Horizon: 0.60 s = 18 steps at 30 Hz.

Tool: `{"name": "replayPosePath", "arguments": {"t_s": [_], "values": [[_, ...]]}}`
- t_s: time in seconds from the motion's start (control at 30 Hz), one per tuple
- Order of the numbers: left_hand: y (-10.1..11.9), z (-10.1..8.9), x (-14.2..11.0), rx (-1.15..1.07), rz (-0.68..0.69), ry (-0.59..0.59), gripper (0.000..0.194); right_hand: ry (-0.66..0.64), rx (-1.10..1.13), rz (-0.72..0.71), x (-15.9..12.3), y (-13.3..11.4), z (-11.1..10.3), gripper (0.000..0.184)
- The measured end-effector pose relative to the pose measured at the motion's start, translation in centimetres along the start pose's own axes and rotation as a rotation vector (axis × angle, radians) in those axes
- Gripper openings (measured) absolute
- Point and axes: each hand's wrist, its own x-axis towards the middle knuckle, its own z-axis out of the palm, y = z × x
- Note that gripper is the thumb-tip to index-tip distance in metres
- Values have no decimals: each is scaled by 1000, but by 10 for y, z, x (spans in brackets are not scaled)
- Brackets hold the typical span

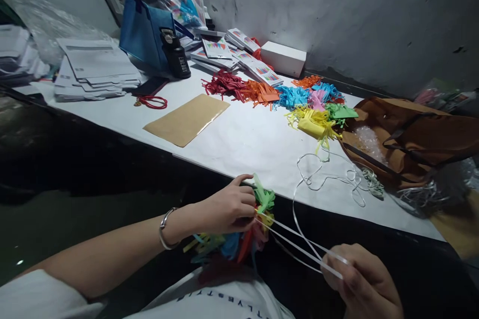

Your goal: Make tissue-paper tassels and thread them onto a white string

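My left hand [239, 205], with a silver bracelet on its wrist, is closed on a bunch of coloured paper tassels [265, 200] over my lap. Green, yellow, red, pink and blue strips show below and beside the fingers. Lower right, my right hand [359, 279] pinches white ribbon [299, 246], whose strands stretch taut between both hands. One length of it loops up onto the table and lies in loose curls towards a small tangled skein [372, 183].
Fringed paper bundles [295, 97] in several colours lie across the white table [247, 134]. Around them are a brown envelope [187, 118], a brown bag [404, 134], a white box [283, 58], printed packets [258, 67], a black bottle [175, 55], a blue bag [144, 30] and stacked papers [93, 67].
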Motion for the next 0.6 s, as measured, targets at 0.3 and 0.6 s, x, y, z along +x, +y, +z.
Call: {"name": "replayPosePath", "arguments": {"t_s": [0.3,0.6], "values": [[-11,9,-7,-2,26,276,20,20,177,110,-1,14,-3,39],[-20,-1,-2,215,-84,155,23,109,300,41,8,30,-21,43]]}}
